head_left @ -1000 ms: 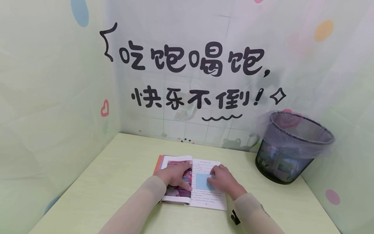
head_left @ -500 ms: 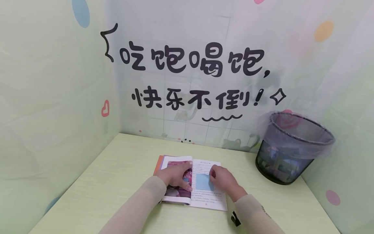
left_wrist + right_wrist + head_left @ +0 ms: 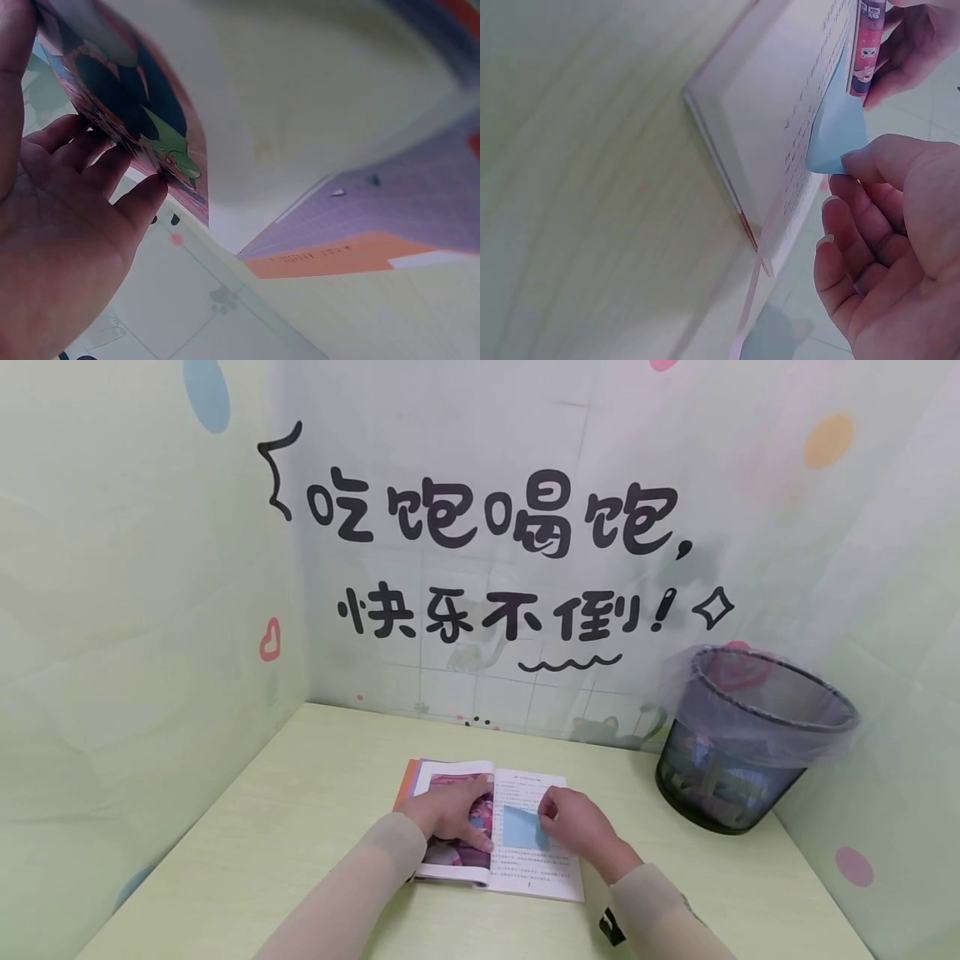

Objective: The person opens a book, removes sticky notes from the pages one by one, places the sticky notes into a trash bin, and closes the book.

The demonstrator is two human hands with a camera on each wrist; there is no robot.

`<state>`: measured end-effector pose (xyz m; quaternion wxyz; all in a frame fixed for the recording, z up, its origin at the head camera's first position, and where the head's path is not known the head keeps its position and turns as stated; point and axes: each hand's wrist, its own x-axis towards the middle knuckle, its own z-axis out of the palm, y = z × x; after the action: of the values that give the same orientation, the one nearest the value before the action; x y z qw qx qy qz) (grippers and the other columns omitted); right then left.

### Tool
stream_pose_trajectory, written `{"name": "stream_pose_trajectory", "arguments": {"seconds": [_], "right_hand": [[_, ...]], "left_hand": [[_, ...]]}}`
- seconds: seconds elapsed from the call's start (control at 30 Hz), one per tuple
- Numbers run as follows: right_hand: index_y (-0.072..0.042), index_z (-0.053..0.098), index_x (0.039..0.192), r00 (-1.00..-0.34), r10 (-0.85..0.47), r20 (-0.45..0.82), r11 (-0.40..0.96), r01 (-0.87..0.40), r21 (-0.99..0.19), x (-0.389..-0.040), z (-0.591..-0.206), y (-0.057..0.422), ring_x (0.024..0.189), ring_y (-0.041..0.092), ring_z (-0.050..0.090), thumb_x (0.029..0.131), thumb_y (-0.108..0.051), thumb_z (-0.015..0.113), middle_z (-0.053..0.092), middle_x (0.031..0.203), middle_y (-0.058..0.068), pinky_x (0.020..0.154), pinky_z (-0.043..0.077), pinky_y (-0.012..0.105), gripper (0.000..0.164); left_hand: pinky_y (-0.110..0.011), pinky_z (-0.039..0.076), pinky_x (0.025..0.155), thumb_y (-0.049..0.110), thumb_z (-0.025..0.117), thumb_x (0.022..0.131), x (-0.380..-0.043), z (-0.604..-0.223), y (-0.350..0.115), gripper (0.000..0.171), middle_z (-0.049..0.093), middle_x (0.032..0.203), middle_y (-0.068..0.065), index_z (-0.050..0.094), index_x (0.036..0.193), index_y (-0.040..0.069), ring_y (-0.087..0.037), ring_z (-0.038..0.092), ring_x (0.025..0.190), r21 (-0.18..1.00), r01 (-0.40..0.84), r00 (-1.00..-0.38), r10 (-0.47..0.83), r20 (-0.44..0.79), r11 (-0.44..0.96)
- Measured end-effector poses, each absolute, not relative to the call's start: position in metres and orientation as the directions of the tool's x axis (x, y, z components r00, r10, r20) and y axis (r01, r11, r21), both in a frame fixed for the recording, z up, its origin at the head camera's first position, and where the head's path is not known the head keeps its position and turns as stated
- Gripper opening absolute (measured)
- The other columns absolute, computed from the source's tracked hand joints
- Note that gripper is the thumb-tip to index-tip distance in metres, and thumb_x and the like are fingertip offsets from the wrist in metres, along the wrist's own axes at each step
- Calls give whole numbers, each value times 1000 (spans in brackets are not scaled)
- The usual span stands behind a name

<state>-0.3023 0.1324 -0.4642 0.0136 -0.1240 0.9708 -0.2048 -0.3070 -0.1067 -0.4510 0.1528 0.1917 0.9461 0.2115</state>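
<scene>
An open book lies on the table, a picture on its left page and printed text on its right. My left hand rests on the left page, thumb spread toward the spine. In the left wrist view, its fingertips touch the picture. On the text page is a light blue sticky note. My right hand pinches the note's right edge, and the right wrist view shows the note bent up from the page between thumb and forefinger. The other right fingers are loosely curled.
A dark waste bin with a clear plastic liner stands at the table's back right. Behind the table hangs a printed backdrop with large black characters. A small black piece shows beside the right sleeve.
My right fingers have closed on the note's right edge and raised it from the page, so that corner now bends up. The left hand and the book have stayed put.
</scene>
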Motion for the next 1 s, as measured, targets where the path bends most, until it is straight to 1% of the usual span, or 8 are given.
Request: {"name": "stream_pose_trajectory", "arguments": {"seconds": [0.23,0.43,0.63,0.83,1.0], "right_hand": [[-19,58,82,-959,-276,65,877,-279,-391,-296,-462,142,68,13,51,87,-15,74,56,75,-6,61,47,27,17],[-18,59,84,-954,-289,78,852,-293,-434,-291,-457,150,68,12,51,89,-14,74,56,75,-6,58,47,25,16],[-19,60,85,-952,-296,73,833,-295,-468,-287,-453,156,67,13,52,89,-13,74,57,75,-6,56,49,25,16],[-20,59,85,-947,-312,80,833,-313,-456,-284,-452,160,67,11,52,89,-13,73,57,75,-8,55,49,24,16],[-19,59,84,-947,-300,112,836,-318,-448,-283,-445,166,66,11,51,88,-11,73,56,74,-7,55,47,26,16]], "left_hand": [[-47,32,111,56,84,67,-308,-452,-107,108,30,155,-2,32,155,20,-21,37,131,455,329,-873,450,-189,828],[-49,30,112,57,84,67,-307,-451,-106,109,27,157,0,31,155,22,-22,33,134,458,306,-878,433,-204,835],[-49,29,112,55,84,67,-306,-450,-106,108,26,157,-1,31,155,21,-22,32,135,468,301,-878,433,-206,831],[-49,28,113,55,84,68,-305,-451,-107,108,25,158,-1,31,155,21,-22,30,136,472,301,-877,435,-204,829],[-49,27,113,54,84,69,-305,-450,-107,108,23,158,0,30,155,20,-23,27,138,471,308,-874,441,-203,827]]}}
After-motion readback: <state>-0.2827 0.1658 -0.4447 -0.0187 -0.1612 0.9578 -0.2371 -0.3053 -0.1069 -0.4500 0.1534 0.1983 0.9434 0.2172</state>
